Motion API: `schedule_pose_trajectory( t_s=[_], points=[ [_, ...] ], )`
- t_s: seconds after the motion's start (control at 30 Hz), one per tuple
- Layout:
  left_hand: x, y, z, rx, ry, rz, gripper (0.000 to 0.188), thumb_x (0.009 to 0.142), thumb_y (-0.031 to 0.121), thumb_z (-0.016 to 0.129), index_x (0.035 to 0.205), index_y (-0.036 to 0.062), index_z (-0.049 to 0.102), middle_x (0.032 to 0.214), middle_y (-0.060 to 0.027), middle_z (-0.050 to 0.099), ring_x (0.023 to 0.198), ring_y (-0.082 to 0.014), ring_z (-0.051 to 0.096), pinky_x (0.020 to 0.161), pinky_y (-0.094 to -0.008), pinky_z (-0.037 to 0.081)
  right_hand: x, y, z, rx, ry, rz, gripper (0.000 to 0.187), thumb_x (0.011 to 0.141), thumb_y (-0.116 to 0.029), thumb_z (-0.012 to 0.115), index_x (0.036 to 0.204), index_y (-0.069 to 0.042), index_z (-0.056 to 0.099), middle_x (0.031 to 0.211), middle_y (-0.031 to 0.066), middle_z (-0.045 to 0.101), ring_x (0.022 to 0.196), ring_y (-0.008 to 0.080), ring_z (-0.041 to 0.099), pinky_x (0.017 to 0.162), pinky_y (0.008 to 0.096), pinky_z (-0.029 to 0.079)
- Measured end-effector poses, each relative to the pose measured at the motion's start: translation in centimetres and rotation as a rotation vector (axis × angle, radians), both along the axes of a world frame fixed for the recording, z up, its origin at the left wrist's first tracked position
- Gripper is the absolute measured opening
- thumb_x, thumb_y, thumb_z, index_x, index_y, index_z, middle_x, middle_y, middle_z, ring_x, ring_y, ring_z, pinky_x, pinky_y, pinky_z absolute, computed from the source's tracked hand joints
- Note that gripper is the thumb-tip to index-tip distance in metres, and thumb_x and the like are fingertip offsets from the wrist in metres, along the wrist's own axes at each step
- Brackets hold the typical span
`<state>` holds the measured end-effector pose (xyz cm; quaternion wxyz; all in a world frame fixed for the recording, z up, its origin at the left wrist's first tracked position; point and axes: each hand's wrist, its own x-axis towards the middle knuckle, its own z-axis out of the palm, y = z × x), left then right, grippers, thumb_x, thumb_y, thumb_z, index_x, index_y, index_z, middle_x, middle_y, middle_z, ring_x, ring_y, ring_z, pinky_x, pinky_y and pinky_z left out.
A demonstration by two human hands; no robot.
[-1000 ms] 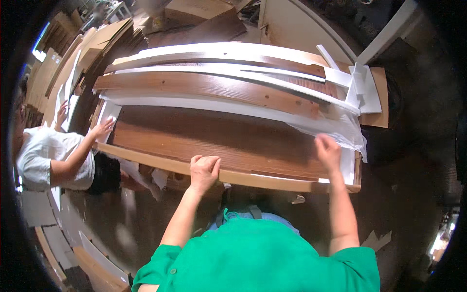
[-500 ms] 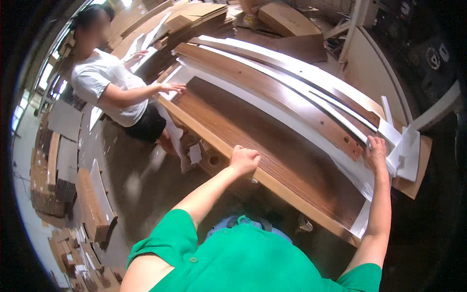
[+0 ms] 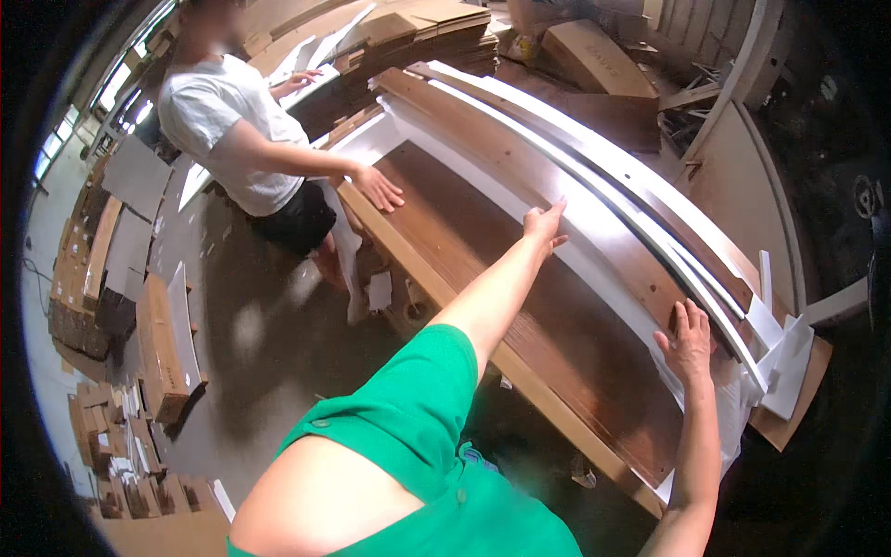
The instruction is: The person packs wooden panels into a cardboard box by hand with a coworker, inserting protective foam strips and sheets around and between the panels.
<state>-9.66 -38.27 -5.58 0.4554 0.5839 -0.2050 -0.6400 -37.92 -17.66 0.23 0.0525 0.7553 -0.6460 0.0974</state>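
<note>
My left hand (image 3: 546,226) reaches across the carton, index finger stretched out and thumb apart, at the near edge of a long brown wooden board (image 3: 520,153). My right hand (image 3: 689,342) lies with spread fingers against the right end of that same board, where small holes show. Below both arms, a dark brown wood-grain panel (image 3: 445,223) lies in a long open cardboard carton (image 3: 548,390). White foam sheeting (image 3: 441,139) lines the carton's far side and left end. Behind the brown board, long white strips (image 3: 603,176) run parallel to it.
Across to the left, a person in a white shirt (image 3: 237,130) rests one hand (image 3: 376,188) on the panel's left end. Stacked flat cardboard (image 3: 427,42) stands behind. White foam pieces (image 3: 789,367) and a post (image 3: 742,65) are at the right. Cardboard scraps (image 3: 139,455) lie at lower left.
My left hand has left the carton's near edge and moved across to the brown board. My right hand has shifted left onto the board's end. The other person's hand has moved onto the panel.
</note>
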Motion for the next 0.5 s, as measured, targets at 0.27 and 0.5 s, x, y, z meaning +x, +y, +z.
schedule_pose_trajectory(
  t_s=[0.27,0.5],
  points=[
    [1.1,-0.3,-1.4,-0.101,0.159,-0.040,0.033,0.079,0.025,0.070,0.093,0.0029,0.051,0.085,-0.0101,0.061,0.071,-0.0204,0.061,0.056,-0.0346,0.054,1.5,-0.3,0.0,0.000,-0.007,-0.074,0.069,0.065,-0.019,0.076,0.122,-0.001,0.041,0.130,0.0175,0.040,0.120,0.0347,0.037,0.102,0.0408,0.032],
    [2.4,0.7,-1.2,-0.170,0.377,-0.096,0.032,0.075,0.014,0.072,0.100,0.0025,0.056,0.095,-0.0126,0.058,0.087,-0.0226,0.057,0.074,-0.0369,0.052,2.6,-1.2,0.6,0.076,-0.008,-0.092,0.079,0.064,-0.028,0.077,0.129,-0.009,0.036,0.133,0.0162,0.038,0.123,0.0331,0.036,0.104,0.0423,0.029]
  ],
)
